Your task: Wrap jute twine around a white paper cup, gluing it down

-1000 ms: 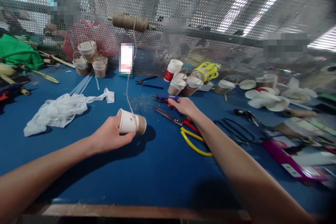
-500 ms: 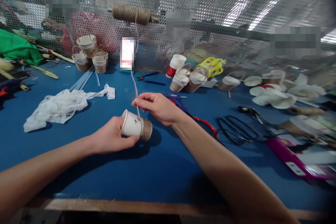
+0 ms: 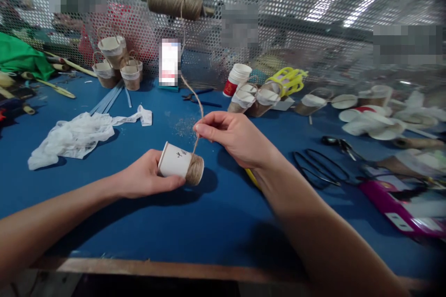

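My left hand (image 3: 144, 177) is closed round a white paper cup (image 3: 174, 164) held on its side just above the blue table (image 3: 181, 222). Brown twine (image 3: 195, 170) is wound round the cup's bottom end. My right hand (image 3: 232, 137) pinches the twine strand (image 3: 198, 106) just above and right of the cup. The strand runs up to a twine spool (image 3: 174, 3) mounted on the perforated metal screen (image 3: 285, 0).
A crumpled white plastic bag (image 3: 75, 137) lies left. Twine-wrapped cups (image 3: 114, 67) stand at the back left, more cups (image 3: 252, 100) and a yellow piece (image 3: 289, 81) behind my right hand. Black scissors (image 3: 322, 171), a magenta item (image 3: 390, 204) and white lids (image 3: 369, 125) lie right. People sit behind the screen.
My right hand left the glue gun and scissors, came over to the cup and took the twine strand, then drew it up and to the right. The cup stayed in my left hand.
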### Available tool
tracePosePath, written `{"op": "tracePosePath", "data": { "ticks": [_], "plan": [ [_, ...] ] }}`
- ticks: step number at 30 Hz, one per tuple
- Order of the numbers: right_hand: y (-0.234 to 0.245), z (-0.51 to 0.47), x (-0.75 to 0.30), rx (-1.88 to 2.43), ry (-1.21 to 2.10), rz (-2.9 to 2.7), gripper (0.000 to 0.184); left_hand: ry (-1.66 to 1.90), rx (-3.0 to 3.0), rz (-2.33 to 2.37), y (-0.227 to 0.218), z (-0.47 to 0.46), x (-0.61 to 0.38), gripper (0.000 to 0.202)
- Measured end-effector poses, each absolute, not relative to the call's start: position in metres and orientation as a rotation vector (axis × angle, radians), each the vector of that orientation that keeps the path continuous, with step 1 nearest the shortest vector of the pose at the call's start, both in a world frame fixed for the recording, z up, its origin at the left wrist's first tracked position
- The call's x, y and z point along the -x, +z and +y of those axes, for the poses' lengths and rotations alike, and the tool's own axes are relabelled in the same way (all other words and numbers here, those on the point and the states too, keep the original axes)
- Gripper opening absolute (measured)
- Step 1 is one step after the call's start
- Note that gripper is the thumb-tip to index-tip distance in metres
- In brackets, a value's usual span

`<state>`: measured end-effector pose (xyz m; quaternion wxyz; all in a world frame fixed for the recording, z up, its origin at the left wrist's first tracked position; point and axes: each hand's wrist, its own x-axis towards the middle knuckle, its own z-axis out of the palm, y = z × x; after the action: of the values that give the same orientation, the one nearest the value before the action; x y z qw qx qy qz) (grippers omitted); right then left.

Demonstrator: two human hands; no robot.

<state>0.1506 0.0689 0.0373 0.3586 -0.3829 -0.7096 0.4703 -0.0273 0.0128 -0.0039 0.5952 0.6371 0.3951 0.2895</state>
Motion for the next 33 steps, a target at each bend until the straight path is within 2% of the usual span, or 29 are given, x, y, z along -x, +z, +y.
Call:
{"op": "tracePosePath", "data": {
  "ticks": [20,33],
  "plan": [
    [0.022,0.067,-0.144,1.139,1.217,-1.878,0.015,0.899,-2.006,0.854,-0.004,0.008,0.030,0.002],
    [0.019,0.063,-0.141,1.144,1.236,-1.920,0.016,1.059,-2.172,0.819,-0.007,0.008,0.032,0.009]
  ]
}}
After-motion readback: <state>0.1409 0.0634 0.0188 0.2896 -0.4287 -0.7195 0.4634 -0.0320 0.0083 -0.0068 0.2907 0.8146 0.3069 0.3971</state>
